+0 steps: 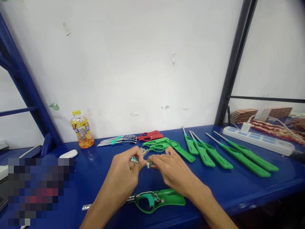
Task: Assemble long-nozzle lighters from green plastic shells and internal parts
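Note:
My left hand (pixel 127 165) and my right hand (pixel 172 167) meet above the middle of the blue table. Fingers and thumb of the left are pinched together, close to a small whitish, partly clear piece (pixel 149 164). My right fingertips are closed on that piece, which they largely cover. Below my hands lies an open green lighter half (pixel 172 197) with a teal trigger (pixel 149 201), wires and a metal tube (pixel 86 207) showing. Behind the hands are green shell halves (pixel 182 151), a red shell (pixel 151 135) and metal tubes with teal triggers (pixel 116 140).
Several green long-necked lighters (pixel 240 157) lie on the right of the blue table (pixel 100 170), before a white power strip (pixel 259 140). A yellow-capped bottle (pixel 83 132) and a white object (pixel 69 154) stand left. A person's hand (pixel 297 123) shows at far right.

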### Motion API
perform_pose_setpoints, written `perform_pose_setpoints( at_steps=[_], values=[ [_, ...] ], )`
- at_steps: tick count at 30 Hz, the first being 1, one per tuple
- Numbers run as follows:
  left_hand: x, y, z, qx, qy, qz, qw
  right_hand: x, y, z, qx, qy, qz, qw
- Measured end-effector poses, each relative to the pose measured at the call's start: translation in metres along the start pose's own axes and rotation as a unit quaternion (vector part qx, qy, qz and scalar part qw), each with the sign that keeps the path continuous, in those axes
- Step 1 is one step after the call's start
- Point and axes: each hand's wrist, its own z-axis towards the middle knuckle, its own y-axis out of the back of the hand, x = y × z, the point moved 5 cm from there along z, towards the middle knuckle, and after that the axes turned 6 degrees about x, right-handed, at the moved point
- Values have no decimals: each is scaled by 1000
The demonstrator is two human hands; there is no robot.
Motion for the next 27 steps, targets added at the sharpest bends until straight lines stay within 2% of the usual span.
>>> perform_pose_setpoints(
  at_steps=[5,8,11,15,20,23,27],
  values=[
    [1,15,-2,-8,52,-23,998,-3,6,-3,-53,-31,61,996],
    [-2,27,-4,-42,40,50,997,-11,12,-4,-85,-74,81,990],
    [-8,32,-7,-62,3,135,989,-17,18,-7,-87,-105,96,986],
    [-11,21,-19,-24,-75,198,977,-16,24,-11,-47,-106,126,985],
    [7,0,-55,22,-167,276,946,-11,36,-19,12,-98,210,973],
    [25,-14,-75,49,-174,296,938,-9,41,-22,68,-89,273,956],
    [39,-27,-84,29,-196,316,928,-9,37,-25,147,-92,312,934]
  ],
)
